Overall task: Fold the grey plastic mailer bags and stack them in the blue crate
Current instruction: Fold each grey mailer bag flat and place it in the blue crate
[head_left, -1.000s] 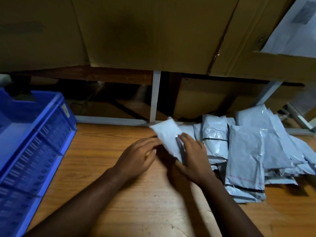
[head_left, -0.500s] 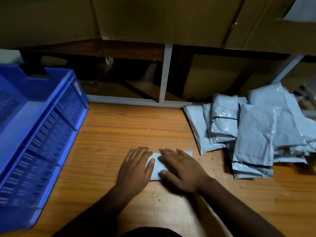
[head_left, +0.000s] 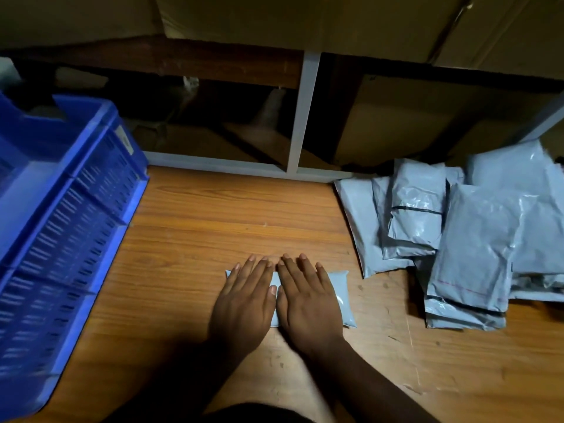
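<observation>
Head view. Wooden table (head_left: 232, 215) under cardboard-lined shelving, dim light. Item: one grey mailer bag (head_left: 340, 296), folded small, flat on the table near the front edge. Left hand (head_left: 244, 303) and right hand (head_left: 308, 300) lie side by side on it, fingers straight, pressing down, gripping nothing. Item: loose pile of mailer bags (head_left: 476, 239) at right, well apart from the hands, not yet stacked. Container: blue crate (head_left: 76, 224) at left; the floor that shows holds no bags. Risk, as judged: slick plastic may spring open once pressure lifts, or slide during transfer to the crate.
</observation>
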